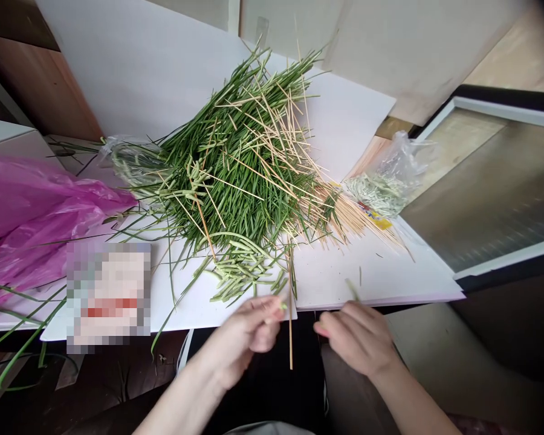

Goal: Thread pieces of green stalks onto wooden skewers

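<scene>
1. The pixelated card (108, 296) is unreadable to us.
2. We lose the pink plastic bag (36, 211) past the left edge.
3. We cannot see the green stems (351, 291) where the left hand (247, 338) and right hand (358, 338) close on them.
4. We see little of the yellow packet (375, 220), its print too small.

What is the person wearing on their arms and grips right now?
Nothing that shows: the left grip and right grip are bare, without gloves, and the left forearm and right forearm show no sleeve, watch or bracelet.

A crumpled magenta plastic bag (40, 223)
</scene>
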`<action>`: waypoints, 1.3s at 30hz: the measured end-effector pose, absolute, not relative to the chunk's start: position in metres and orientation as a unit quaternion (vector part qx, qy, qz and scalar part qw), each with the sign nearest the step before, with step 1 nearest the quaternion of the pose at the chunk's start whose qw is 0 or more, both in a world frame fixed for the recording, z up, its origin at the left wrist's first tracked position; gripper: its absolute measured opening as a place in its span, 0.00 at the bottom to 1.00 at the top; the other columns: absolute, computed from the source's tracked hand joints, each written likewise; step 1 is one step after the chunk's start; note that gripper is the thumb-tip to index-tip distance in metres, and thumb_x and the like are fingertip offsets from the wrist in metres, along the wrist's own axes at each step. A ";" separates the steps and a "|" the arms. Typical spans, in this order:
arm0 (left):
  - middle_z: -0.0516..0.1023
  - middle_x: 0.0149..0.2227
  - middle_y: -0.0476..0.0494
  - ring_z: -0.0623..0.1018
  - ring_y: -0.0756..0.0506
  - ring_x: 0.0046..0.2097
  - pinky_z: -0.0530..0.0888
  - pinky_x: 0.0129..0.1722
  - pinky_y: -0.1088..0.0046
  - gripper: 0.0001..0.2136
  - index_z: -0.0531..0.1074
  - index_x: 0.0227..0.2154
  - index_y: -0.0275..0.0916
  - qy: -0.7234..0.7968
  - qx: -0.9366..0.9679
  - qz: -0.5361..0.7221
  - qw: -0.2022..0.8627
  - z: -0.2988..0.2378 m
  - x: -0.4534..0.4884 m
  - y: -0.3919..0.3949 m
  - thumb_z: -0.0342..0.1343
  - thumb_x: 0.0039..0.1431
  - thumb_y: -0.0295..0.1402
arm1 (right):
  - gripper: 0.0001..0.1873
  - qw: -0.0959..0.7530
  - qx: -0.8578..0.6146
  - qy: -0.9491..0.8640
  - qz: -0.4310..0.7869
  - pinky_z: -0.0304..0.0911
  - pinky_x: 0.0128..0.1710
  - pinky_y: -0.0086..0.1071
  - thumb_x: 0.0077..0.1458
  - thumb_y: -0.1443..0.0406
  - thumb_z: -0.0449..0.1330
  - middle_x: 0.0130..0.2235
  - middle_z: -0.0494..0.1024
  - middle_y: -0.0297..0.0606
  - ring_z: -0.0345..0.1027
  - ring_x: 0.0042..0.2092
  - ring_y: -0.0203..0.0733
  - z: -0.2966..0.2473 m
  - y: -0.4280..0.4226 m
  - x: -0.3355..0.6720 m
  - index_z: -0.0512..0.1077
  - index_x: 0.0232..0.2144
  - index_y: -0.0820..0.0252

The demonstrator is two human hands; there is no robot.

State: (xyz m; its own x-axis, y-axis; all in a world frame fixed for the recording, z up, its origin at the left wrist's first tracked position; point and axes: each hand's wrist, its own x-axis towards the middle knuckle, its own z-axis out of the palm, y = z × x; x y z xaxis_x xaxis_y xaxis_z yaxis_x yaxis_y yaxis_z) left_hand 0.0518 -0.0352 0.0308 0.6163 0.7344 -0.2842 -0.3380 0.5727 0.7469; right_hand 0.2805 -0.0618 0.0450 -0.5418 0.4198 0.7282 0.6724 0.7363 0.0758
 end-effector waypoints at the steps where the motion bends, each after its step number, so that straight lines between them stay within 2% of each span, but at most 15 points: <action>1: 0.46 0.19 0.62 0.42 0.54 0.23 0.42 0.22 0.74 0.25 0.62 0.23 0.41 0.320 0.349 0.341 0.812 0.029 0.047 -0.030 0.67 0.53 0.55 | 0.09 0.356 -0.333 -0.854 -0.181 0.51 0.24 0.35 0.69 0.73 0.60 0.19 0.72 0.29 0.57 0.22 0.39 0.048 -0.061 0.287 0.74 0.38 0.55; 4: 0.51 0.19 0.57 0.51 0.52 0.23 0.51 0.24 0.74 0.27 0.58 0.20 0.42 0.397 0.518 0.372 0.660 0.023 0.034 -0.014 0.54 0.64 0.57 | 0.08 0.332 -0.392 -0.844 -0.152 0.53 0.24 0.34 0.70 0.73 0.59 0.22 0.75 0.32 0.62 0.22 0.39 0.051 -0.058 0.300 0.73 0.38 0.56; 6: 0.61 0.20 0.52 0.60 0.49 0.24 0.58 0.28 0.73 0.25 0.64 0.21 0.41 0.471 0.642 0.360 0.486 0.019 0.028 -0.007 0.51 0.69 0.52 | 0.08 0.291 -0.429 -0.850 -0.092 0.57 0.25 0.32 0.72 0.70 0.57 0.26 0.78 0.33 0.68 0.24 0.38 0.047 -0.056 0.299 0.73 0.38 0.56; 9: 0.78 0.32 0.47 0.70 0.46 0.27 0.64 0.31 0.71 0.14 0.77 0.38 0.41 0.564 0.704 0.346 0.258 0.012 0.021 -0.001 0.55 0.69 0.47 | 0.09 0.230 -0.457 -0.859 -0.001 0.62 0.27 0.28 0.74 0.70 0.54 0.28 0.78 0.30 0.72 0.26 0.36 0.039 -0.060 0.284 0.73 0.41 0.55; 11: 0.80 0.47 0.42 0.72 0.47 0.27 0.67 0.31 0.70 0.15 0.75 0.50 0.42 0.584 0.701 0.363 0.187 0.010 0.017 0.001 0.55 0.69 0.45 | 0.12 0.200 -0.494 -0.842 0.080 0.62 0.26 0.28 0.74 0.71 0.50 0.25 0.74 0.26 0.70 0.25 0.37 0.034 -0.064 0.271 0.70 0.50 0.54; 12: 0.78 0.51 0.40 0.72 0.48 0.27 0.68 0.32 0.69 0.16 0.74 0.52 0.42 0.583 0.699 0.376 0.174 0.011 0.016 0.001 0.54 0.70 0.45 | 0.14 0.188 -0.519 -0.823 0.135 0.62 0.26 0.28 0.74 0.70 0.48 0.24 0.71 0.25 0.69 0.24 0.38 0.033 -0.066 0.265 0.68 0.54 0.54; 15: 0.80 0.47 0.44 0.73 0.49 0.27 0.70 0.33 0.70 0.13 0.74 0.48 0.42 0.529 0.716 0.397 0.224 0.017 0.017 -0.005 0.51 0.73 0.44 | 0.18 0.181 -0.569 -0.743 0.302 0.61 0.32 0.31 0.75 0.66 0.44 0.26 0.64 0.25 0.65 0.28 0.41 0.032 -0.069 0.250 0.59 0.62 0.53; 19: 0.82 0.42 0.46 0.79 0.45 0.35 0.72 0.36 0.71 0.10 0.73 0.43 0.43 0.372 0.796 0.314 0.359 0.029 0.030 -0.020 0.56 0.71 0.44 | 0.17 0.252 -0.526 -0.660 0.473 0.60 0.37 0.33 0.77 0.58 0.46 0.29 0.63 0.26 0.61 0.31 0.40 0.034 -0.064 0.238 0.57 0.63 0.49; 24: 0.81 0.35 0.47 0.80 0.45 0.38 0.72 0.40 0.72 0.09 0.71 0.35 0.41 0.308 0.782 0.308 0.446 0.032 0.037 -0.028 0.55 0.72 0.39 | 0.24 0.307 -0.435 -0.541 0.651 0.49 0.27 0.28 0.73 0.46 0.52 0.29 0.66 0.26 0.52 0.26 0.34 0.029 -0.059 0.238 0.61 0.61 0.50; 26: 0.78 0.32 0.49 0.77 0.47 0.35 0.70 0.37 0.74 0.10 0.71 0.33 0.41 0.317 0.767 0.342 0.440 0.031 0.032 -0.025 0.57 0.71 0.38 | 0.25 0.320 -0.427 -0.516 0.670 0.43 0.24 0.28 0.72 0.44 0.54 0.26 0.63 0.24 0.48 0.25 0.33 0.026 -0.058 0.241 0.65 0.58 0.53; 28: 0.75 0.29 0.51 0.74 0.48 0.31 0.68 0.33 0.75 0.10 0.71 0.31 0.41 0.341 0.752 0.375 0.423 0.031 0.027 -0.021 0.59 0.70 0.37 | 0.23 0.326 -0.430 -0.506 0.673 0.39 0.23 0.28 0.70 0.44 0.56 0.27 0.61 0.25 0.44 0.25 0.32 0.025 -0.058 0.243 0.71 0.47 0.57; 31: 0.75 0.29 0.52 0.74 0.49 0.31 0.68 0.32 0.75 0.08 0.73 0.33 0.40 0.349 0.746 0.384 0.417 0.031 0.021 -0.015 0.61 0.68 0.36 | 0.26 0.321 -0.435 -0.506 0.672 0.36 0.22 0.29 0.69 0.45 0.58 0.29 0.61 0.27 0.41 0.24 0.30 0.024 -0.057 0.244 0.69 0.31 0.60; 34: 0.82 0.36 0.48 0.79 0.47 0.38 0.72 0.40 0.74 0.03 0.78 0.38 0.41 0.317 0.768 0.367 0.419 0.030 0.020 -0.014 0.61 0.68 0.33 | 0.26 0.314 -0.435 -0.506 0.675 0.35 0.21 0.29 0.68 0.45 0.60 0.28 0.60 0.26 0.40 0.23 0.28 0.023 -0.055 0.242 0.66 0.28 0.59; 36: 0.83 0.40 0.46 0.81 0.46 0.41 0.73 0.44 0.73 0.04 0.80 0.41 0.42 0.289 0.786 0.357 0.413 0.030 0.020 -0.014 0.60 0.69 0.33 | 0.26 0.313 -0.434 -0.500 0.682 0.34 0.21 0.29 0.67 0.45 0.61 0.27 0.59 0.24 0.39 0.23 0.28 0.021 -0.054 0.241 0.65 0.28 0.59; 39: 0.83 0.39 0.45 0.81 0.46 0.40 0.74 0.41 0.74 0.07 0.80 0.44 0.42 0.254 0.813 0.350 0.389 0.031 0.020 -0.017 0.58 0.70 0.35 | 0.27 0.315 -0.430 -0.483 0.695 0.34 0.21 0.28 0.64 0.42 0.62 0.27 0.58 0.24 0.38 0.23 0.28 0.018 -0.055 0.240 0.65 0.29 0.58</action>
State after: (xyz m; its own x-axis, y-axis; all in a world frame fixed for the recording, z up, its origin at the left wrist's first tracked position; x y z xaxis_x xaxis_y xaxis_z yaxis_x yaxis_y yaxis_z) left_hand 0.0203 -0.0172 0.0312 0.6250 0.6862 0.3721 0.1410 -0.5680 0.8109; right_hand 0.2403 -0.0548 0.0185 -0.4325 0.8529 -0.2926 -0.0228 -0.3347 -0.9421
